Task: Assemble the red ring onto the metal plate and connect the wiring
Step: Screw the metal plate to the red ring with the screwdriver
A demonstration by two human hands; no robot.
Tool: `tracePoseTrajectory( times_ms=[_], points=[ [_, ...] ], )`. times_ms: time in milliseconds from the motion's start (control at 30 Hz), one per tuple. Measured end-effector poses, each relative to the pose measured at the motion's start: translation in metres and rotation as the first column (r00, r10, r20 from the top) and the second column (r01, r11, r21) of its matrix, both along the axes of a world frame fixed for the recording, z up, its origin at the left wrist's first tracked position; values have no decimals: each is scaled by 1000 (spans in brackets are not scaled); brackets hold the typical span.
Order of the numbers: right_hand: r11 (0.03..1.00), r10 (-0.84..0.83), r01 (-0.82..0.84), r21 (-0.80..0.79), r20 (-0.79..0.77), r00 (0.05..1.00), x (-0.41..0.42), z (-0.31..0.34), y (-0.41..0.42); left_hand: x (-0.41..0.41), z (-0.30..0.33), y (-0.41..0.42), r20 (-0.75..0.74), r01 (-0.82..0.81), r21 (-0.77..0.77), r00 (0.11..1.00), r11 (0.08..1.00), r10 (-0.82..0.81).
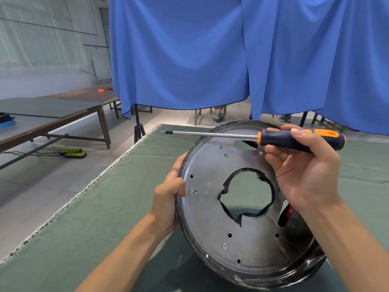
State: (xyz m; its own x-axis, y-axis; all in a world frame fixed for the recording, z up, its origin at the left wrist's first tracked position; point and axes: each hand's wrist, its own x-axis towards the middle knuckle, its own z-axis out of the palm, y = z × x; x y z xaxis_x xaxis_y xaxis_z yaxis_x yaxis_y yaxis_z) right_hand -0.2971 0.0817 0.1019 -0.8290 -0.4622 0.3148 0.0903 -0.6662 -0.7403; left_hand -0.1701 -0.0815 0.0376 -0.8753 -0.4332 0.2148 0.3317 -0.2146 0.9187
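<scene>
Metal plate (210, 207) tilted, left hand (168, 199) gripping rim; right hand (303, 165) holding screwdriver (290, 140).

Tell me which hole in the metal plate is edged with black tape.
The big ragged opening at the middle of the metal plate; black tape lines its rim, while the small round holes are bare.

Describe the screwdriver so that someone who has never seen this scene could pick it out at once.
Start at the green-covered table, where the left hand tilts up a round metal plate by its rim. Above the plate's top edge, the right hand holds the screwdriver nearly level, tip pointing left. It is the only tool here: a dark blue and orange handle with a long, shiny shaft.
</scene>
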Motion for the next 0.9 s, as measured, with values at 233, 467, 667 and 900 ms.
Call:
tracePoseTrajectory(
  times_ms=[233, 467, 667, 900],
  points=[
    [1000, 0, 0, 1, -10, 1000, 1, -2, 0, -3, 2, 6, 20, -63, 100, 998, 993, 61],
    [1000, -15, 15, 12, 0, 1000, 0, -2, -2, -4, 6, 9, 31, -148, 116, 989, 982, 146],
    [1000, -4, 5, 13, -17, 1000, 1, -2, -2, -2, 9, 9, 42, -168, 112, 986, 979, 164],
    [1000, 7, -7, 12, -29, 1000, 2, -3, -2, 0, 12, 11, 43, -165, 90, 986, 982, 162]
  ],
)
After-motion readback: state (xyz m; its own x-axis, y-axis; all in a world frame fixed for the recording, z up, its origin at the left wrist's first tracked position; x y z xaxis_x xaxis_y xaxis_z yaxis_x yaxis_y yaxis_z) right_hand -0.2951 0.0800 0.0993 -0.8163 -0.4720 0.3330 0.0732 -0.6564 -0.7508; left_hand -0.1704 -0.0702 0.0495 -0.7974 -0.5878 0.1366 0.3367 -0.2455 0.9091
